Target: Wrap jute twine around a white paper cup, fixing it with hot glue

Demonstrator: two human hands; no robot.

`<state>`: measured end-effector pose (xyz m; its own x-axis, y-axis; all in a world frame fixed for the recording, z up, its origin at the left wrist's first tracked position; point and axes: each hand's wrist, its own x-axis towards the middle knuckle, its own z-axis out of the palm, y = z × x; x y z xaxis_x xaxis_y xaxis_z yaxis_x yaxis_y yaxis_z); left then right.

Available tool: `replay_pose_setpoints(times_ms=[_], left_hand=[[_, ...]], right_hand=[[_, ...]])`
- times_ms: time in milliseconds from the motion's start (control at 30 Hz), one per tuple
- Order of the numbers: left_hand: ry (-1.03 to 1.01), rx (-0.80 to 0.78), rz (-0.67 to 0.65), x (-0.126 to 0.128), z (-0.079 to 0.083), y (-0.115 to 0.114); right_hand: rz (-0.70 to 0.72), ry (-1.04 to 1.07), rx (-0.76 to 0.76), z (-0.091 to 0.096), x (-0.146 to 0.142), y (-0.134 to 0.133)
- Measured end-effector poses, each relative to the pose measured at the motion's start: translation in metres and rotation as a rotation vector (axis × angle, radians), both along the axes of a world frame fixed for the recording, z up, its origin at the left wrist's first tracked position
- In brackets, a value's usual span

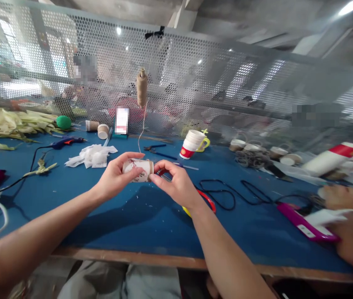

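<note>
A white paper cup with a dark printed pattern lies on its side in the air above the blue table. My left hand is wrapped around it, thumb on the near side. At the cup's right end, where a brown band of cord shows, my right hand pinches with thumb and bent fingers; its fingertips are partly hidden. From a hanging spool of twine a thin strand runs down behind the cup. Scissors with red and yellow handles lie partly under my right forearm.
Behind stand stacked paper cups, pliers and crumpled white paper. A glue gun and corn husks are at left. Rightward lie a black cable, a purple power strip and another person's hand.
</note>
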<state>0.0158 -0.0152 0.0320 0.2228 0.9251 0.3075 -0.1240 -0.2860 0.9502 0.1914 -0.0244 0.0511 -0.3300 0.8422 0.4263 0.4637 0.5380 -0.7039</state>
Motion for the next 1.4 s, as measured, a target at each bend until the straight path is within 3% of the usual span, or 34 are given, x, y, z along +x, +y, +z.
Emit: replay_pose_setpoints(times_ms=[200,533,667,833,1000,1167,1400], left_hand=[[0.017,-0.009,0.015,0.000,-0.001,-0.001],[0.019,-0.054,0.031,0.001,-0.002,0.000],[0.090,0.047,0.032,0.002,-0.004,0.000],[0.206,0.252,0.029,0.002,-0.007,-0.004],[0.296,0.347,0.034,0.000,-0.009,-0.003],[0.366,0.410,-0.025,-0.003,-0.013,-0.002],[0.458,0.487,-0.120,-0.001,-0.014,-0.004]], right_hand=[[0.014,0.035,-0.097,-0.002,0.000,0.002],[-0.013,-0.014,-0.093,-0.001,-0.003,0.000],[-0.034,0.067,-0.146,-0.002,0.000,0.004],[-0.181,0.297,-0.165,-0.007,0.001,0.011],[-0.150,0.392,-0.238,-0.009,0.000,0.011],[-0.237,0.281,-0.184,-0.010,0.006,0.017],[-0.030,0.249,-0.357,-0.005,0.004,0.011]])
